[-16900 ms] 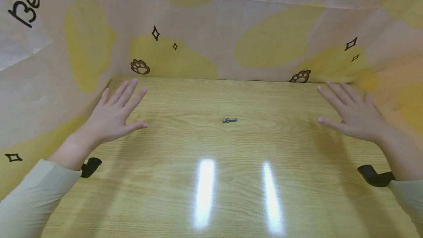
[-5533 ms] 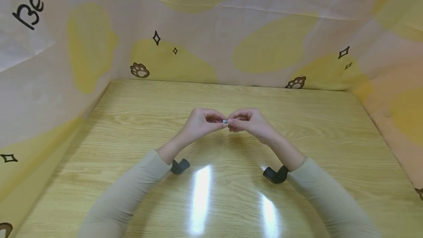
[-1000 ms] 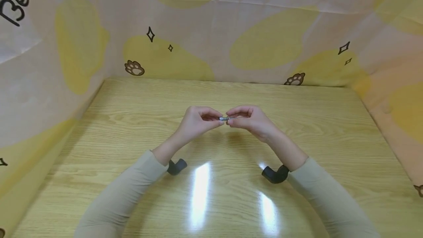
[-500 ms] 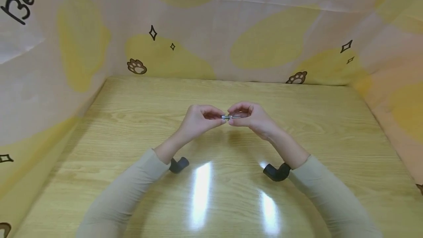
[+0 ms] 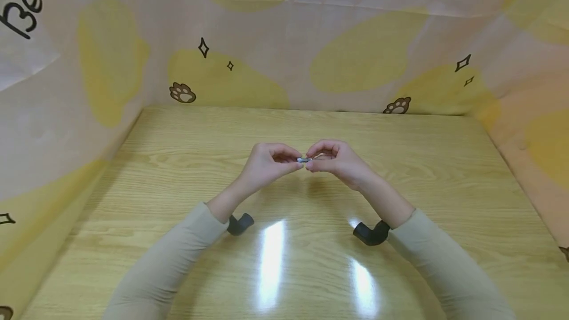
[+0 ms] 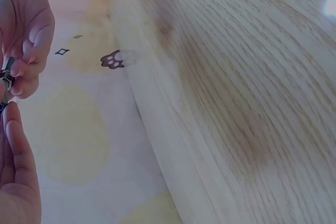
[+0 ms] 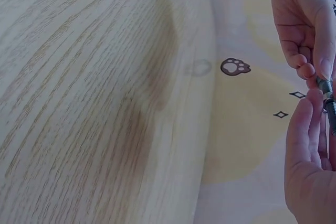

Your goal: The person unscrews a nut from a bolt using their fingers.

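Note:
In the head view a small metal bolt (image 5: 304, 160) is held level above the table, between both hands. My left hand (image 5: 266, 164) pinches its head end between thumb and fingers. From the other side my right hand (image 5: 340, 162) has thumb and index finger around a nut on the shank; the thin threaded end runs on past them, partly hidden. In the right wrist view the threaded bolt (image 7: 332, 113) slants at the right edge, partly cut off. The left wrist view catches the nut (image 6: 7, 80) by the right fingertips, at the left edge.
The wood-grain table (image 5: 213, 137) lies beneath both hands, with two bright light reflections near its front. A patterned cloth (image 5: 275, 38) hangs behind it and along the sides. Black curved pieces (image 5: 372, 233) stick out at both wrists.
Earlier the bolt lay on the table between spread hands; now both hands hold it. More bolt shows between the fingertips than 5.5 s ago. In the last second the right fingers shift slightly.

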Available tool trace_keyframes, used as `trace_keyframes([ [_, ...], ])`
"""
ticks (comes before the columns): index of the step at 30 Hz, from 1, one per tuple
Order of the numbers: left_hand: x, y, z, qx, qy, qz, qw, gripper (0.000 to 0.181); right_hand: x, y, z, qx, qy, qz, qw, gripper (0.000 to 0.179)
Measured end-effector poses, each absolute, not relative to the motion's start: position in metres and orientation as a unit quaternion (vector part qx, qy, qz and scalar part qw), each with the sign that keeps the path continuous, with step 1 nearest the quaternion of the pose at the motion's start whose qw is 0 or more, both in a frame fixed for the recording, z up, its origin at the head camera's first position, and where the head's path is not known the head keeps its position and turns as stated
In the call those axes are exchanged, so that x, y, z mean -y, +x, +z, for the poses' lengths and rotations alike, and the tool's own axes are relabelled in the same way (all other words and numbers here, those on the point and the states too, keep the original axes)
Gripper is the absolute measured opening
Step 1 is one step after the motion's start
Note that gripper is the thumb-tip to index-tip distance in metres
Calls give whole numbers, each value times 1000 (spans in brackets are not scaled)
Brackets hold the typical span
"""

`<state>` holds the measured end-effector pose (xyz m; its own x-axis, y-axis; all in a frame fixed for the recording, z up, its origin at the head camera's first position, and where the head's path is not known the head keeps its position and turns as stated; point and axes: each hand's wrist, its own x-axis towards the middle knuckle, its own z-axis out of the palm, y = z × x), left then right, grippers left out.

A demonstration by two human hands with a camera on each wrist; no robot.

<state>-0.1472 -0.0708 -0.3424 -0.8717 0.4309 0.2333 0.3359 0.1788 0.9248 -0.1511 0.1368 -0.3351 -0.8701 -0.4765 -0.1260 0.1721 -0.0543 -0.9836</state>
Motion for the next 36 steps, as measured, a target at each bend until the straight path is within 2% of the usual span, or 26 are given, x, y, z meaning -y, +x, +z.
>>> trace_keyframes([
  [3,71,-147,-343,-768,248,589,39,12,-137,-151,-335,-652,-113,-717,219,21],
  [8,71,-146,-342,-779,235,580,34,13,-137,-151,-335,-650,-97,-720,222,7],
  [14,73,-145,-341,-780,237,578,28,12,-137,-150,-335,-649,-86,-722,226,7],
  [22,74,-145,-340,-780,237,578,35,13,-139,-150,-335,-650,-106,-721,217,23],
  [31,75,-144,-338,-781,241,575,37,12,-136,-150,-334,-644,-93,-729,215,10],
  [36,73,-144,-339,-781,239,576,37,12,-138,-150,-335,-654,-102,-720,207,18],
])
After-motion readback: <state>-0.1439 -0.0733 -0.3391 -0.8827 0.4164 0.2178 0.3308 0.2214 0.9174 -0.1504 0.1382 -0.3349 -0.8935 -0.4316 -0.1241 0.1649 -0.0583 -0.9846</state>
